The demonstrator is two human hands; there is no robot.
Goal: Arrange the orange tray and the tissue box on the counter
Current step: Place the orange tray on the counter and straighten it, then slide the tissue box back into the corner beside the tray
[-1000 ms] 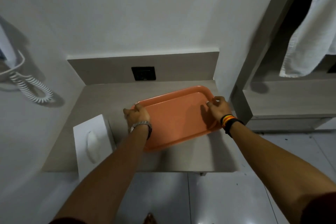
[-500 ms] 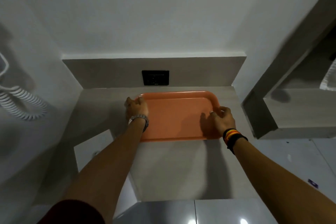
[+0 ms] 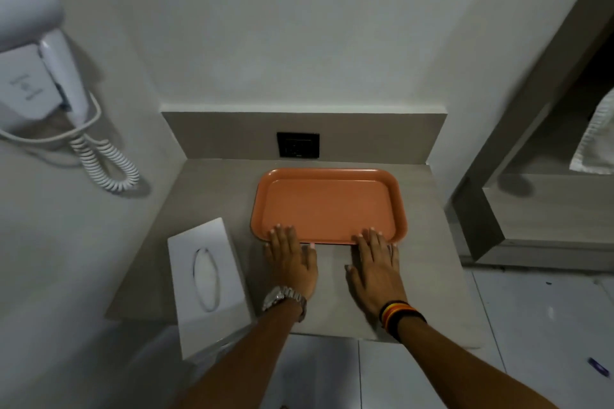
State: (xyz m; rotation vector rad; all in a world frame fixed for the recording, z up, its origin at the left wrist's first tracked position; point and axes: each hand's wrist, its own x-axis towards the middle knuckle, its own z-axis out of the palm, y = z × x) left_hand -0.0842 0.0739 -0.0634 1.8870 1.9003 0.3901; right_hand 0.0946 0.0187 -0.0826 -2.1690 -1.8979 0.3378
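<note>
The orange tray [image 3: 327, 206] lies flat on the grey counter [image 3: 212, 196], squared up near the back wall and right of centre. My left hand [image 3: 291, 261] rests palm down on the counter with its fingertips on the tray's near rim at the left corner. My right hand [image 3: 377, 264] lies the same way at the near right corner. Both hands are flat with fingers apart and grip nothing. The white tissue box [image 3: 207, 282] stands at the counter's front left, overhanging the front edge, just left of my left wrist.
A black socket plate [image 3: 298, 145] sits in the backsplash behind the tray. A white wall hair dryer [image 3: 40, 70] with a coiled cord [image 3: 103, 163] hangs on the left wall. A wooden shelf unit [image 3: 531, 209] and a white towel [image 3: 594, 146] are at the right.
The tray was tilted, held by its side rims; it now lies flat and square near the back wall. Both hands left the sides and now rest open at its near rim.
</note>
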